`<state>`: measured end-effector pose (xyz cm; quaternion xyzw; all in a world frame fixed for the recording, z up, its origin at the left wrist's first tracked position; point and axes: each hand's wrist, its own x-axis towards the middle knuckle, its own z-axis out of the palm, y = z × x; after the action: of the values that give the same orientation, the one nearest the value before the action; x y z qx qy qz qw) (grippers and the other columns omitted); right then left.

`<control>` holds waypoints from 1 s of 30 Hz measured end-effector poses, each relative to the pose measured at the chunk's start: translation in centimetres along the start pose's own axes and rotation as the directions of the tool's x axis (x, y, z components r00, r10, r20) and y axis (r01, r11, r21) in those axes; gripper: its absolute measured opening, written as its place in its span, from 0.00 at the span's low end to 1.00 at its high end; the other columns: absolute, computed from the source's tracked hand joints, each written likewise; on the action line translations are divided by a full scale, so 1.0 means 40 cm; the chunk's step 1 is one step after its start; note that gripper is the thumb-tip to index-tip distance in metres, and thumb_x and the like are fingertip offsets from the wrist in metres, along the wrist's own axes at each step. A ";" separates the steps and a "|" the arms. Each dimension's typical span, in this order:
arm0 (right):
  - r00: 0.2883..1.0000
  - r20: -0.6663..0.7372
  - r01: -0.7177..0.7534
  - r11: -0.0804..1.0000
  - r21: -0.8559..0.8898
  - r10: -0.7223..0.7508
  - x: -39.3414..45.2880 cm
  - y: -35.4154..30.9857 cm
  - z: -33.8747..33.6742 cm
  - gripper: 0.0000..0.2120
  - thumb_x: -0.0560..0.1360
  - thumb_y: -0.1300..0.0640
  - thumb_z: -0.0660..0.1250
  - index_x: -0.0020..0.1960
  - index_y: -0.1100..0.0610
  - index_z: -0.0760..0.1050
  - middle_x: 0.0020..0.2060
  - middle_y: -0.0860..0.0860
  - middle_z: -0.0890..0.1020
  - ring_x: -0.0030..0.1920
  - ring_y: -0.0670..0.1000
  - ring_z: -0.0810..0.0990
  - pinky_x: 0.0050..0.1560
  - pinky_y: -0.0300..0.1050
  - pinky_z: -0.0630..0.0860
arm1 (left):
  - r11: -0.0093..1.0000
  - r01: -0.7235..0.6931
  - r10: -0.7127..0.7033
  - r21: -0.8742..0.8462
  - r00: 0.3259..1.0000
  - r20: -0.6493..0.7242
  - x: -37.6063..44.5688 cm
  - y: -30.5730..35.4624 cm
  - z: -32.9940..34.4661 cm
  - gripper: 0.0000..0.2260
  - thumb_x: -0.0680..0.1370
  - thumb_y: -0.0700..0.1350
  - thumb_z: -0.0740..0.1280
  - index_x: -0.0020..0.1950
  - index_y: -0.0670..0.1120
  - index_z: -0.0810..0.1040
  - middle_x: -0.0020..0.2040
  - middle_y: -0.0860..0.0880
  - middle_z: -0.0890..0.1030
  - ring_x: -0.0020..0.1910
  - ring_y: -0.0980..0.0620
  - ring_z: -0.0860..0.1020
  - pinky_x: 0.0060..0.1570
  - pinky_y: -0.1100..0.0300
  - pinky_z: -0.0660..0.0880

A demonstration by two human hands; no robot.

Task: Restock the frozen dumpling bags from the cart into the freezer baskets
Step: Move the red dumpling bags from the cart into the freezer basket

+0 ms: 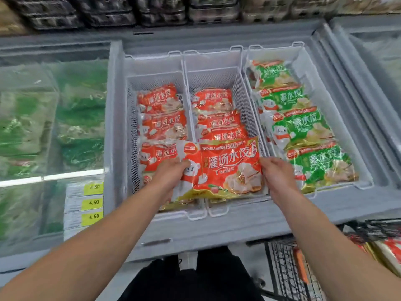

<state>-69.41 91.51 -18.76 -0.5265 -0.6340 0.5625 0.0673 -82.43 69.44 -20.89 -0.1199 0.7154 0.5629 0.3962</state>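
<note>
I hold a red dumpling bag [225,168] flat over the near end of the middle freezer basket [245,109]. My left hand [171,174] grips its left edge and my right hand [277,174] grips its right edge. Beneath and behind it, more red bags [213,101] lie in the middle basket. The left basket [132,118] holds a row of red bags [160,98]. The right basket [338,118] is filled with green dumpling bags [301,127]. The cart [288,263] shows at the lower right, with red and yellow bags [388,250] in it.
A closed glass freezer lid [52,118] covers green packs on the left. Yellow price tags [93,202] reading 4.50 sit on the freezer's front left. Another glass-topped freezer [377,55] stands on the right. Shelves of dark packaged trays [112,14] run along the back.
</note>
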 end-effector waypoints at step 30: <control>0.891 0.432 0.070 0.900 -0.430 0.138 0.908 -0.126 0.334 0.15 0.72 0.53 0.72 0.57 0.53 0.76 0.49 0.47 0.82 0.50 0.49 0.81 0.56 0.47 0.77 | 0.935 0.296 -0.268 0.197 0.951 -0.155 0.796 0.283 0.337 0.21 0.73 0.48 0.74 0.65 0.49 0.76 0.56 0.54 0.81 0.55 0.51 0.79 0.62 0.51 0.74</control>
<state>-97.31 110.85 -38.00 -0.3938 -0.7316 0.5148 -0.2112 -104.51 94.14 -35.90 -0.2125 0.7715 0.4096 0.4379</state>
